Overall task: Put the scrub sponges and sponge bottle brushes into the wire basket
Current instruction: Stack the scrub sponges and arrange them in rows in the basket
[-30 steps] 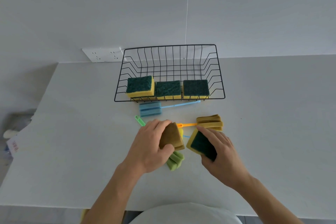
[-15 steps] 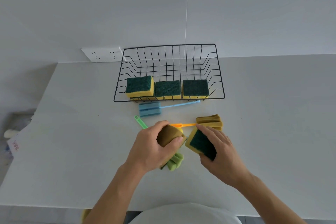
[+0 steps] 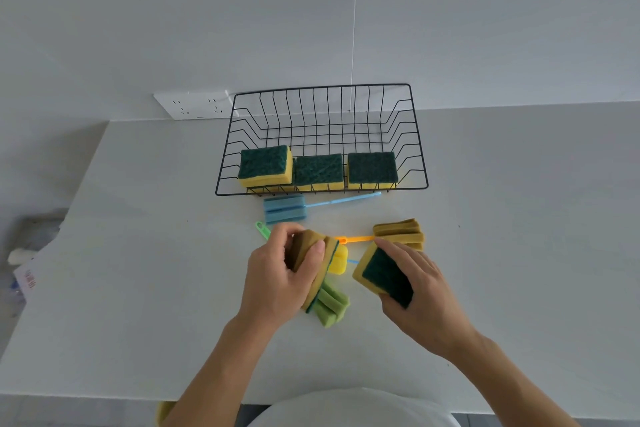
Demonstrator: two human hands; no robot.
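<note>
While three scrub sponges sit green side up in a row along the near wall of the wire basket, two more are in the person's hands above the middle of the table. The left sponge in the basket appears to rest on another, the middle sponge touches it, and the right sponge stands a little apart. The basket stands at the far edge of the table, against the wall.

The left hand is closed around a folded sponge, bent so its yellow-brown foam faces out; the thumb presses across the front and the other fingers wrap over the top. The right hand grips a flat sponge, tilted with its green face toward the camera, thumb along its far edge and fingers curled under the near side.

Under the left hand lies a green bottle brush, its foam head showing below the hand and its handle tip beyond the knuckles. A yellow foam piece shows between the two hands. An orange-handled brush lies just beyond the right hand, its tan head pointing right. A blue bottle brush lies just outside the basket's near wall, parallel to it.

A wall socket sits left of the basket.
</note>
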